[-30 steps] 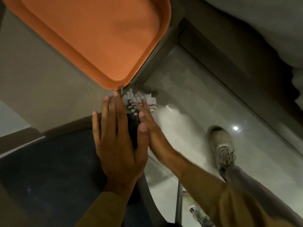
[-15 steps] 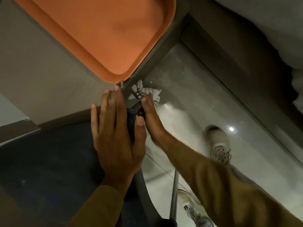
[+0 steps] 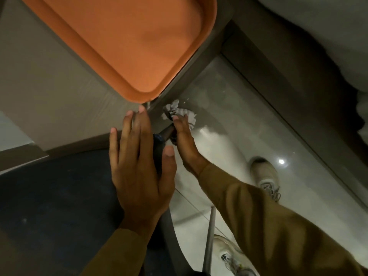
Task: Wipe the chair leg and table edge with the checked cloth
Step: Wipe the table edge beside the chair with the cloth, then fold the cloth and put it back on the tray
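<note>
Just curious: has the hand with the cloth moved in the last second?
Yes. The right hand and checked cloth slid up closer to the orange tray's corner.

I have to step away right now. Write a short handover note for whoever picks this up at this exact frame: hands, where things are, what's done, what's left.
Left hand: open, flat, palm down on the dark chair seat, fingertips reaching the table corner.
Right hand: holds the checked cloth bunched just below the table edge, beside the corner.
Orange tray sits on the table, its corner overhanging the edge.
A thin chair leg shows lower down, near the shoes; the cloth is not on it.
Done: cannot tell from this frame how much of the edge has been wiped.
Left: likely work along the table edge, then the chair leg.
</note>
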A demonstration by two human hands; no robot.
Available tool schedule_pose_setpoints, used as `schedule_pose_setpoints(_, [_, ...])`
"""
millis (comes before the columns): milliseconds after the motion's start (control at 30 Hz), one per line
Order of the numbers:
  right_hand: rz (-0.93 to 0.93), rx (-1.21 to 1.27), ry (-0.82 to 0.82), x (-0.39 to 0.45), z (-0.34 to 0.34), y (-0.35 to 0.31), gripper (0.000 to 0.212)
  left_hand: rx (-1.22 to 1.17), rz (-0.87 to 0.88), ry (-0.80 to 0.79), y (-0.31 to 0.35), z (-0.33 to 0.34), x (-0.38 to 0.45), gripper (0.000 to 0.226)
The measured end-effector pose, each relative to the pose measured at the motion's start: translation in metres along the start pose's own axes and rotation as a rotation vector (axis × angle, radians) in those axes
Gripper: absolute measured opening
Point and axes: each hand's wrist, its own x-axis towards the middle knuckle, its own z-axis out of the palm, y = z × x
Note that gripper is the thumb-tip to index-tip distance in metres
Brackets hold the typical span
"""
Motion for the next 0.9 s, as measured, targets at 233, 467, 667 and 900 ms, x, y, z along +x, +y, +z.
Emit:
schedule_pose_setpoints(233, [-0.166,-0.118,-0.085,-0.070,-0.010,-0.014,0.044,-0.022,-0.023,-0.004,0.003,-0.006,0.002,0.080])
schedule_pose_setpoints(467, [-0.070,-0.180,-0.108,-0.108,-0.026,-0.061,0.031,-0.182,-0.154,0.062,0.003,-0.008,-0.002,0.070])
schedule_pose_setpoints(667, [-0.072,-0.161,0.007,-0.126,-0.060,-0.111,0.034,-0.302,-0.179,0.082,0.000,-0.013,-0.003,0.081])
schedule_pose_setpoints(900, [0.005,-0.108,-0.019,-0.153,-0.052,-0.202,0.036,-0.992,-0.711,0.222,0.024,-0.040,0.027,0.050])
